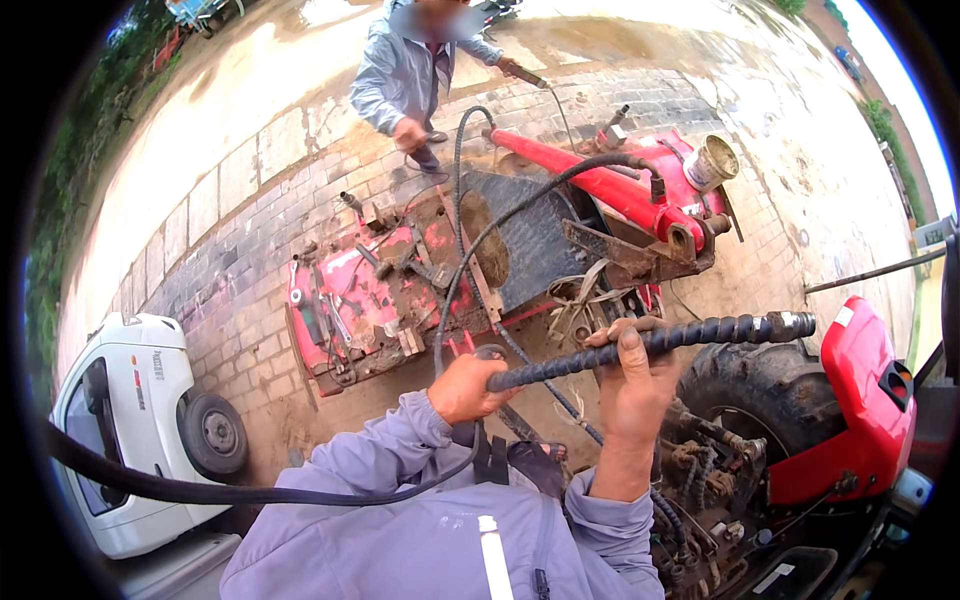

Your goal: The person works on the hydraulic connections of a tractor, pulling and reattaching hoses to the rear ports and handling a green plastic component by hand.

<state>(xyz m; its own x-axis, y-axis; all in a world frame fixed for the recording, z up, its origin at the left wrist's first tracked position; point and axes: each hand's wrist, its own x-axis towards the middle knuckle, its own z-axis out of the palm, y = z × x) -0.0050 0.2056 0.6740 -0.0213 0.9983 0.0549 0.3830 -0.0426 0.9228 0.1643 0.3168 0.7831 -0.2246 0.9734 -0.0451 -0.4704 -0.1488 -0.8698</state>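
Outdoor machinery yard (235, 325) (tractor (862, 385), wrench (340, 322))

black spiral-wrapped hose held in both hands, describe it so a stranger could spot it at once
Find the red fender at the right, then the big treaded tyre beside it. Past that tyre's upper edge runs the hose, held by the left hand and right hand. Unlike the curving hoses over the red machine, it runs nearly straight and ends bluntly toward the right.

Black spiral-patterned hose (705, 335), red fender (860, 395), white vehicle (148, 405), lavender jacket (400, 540)
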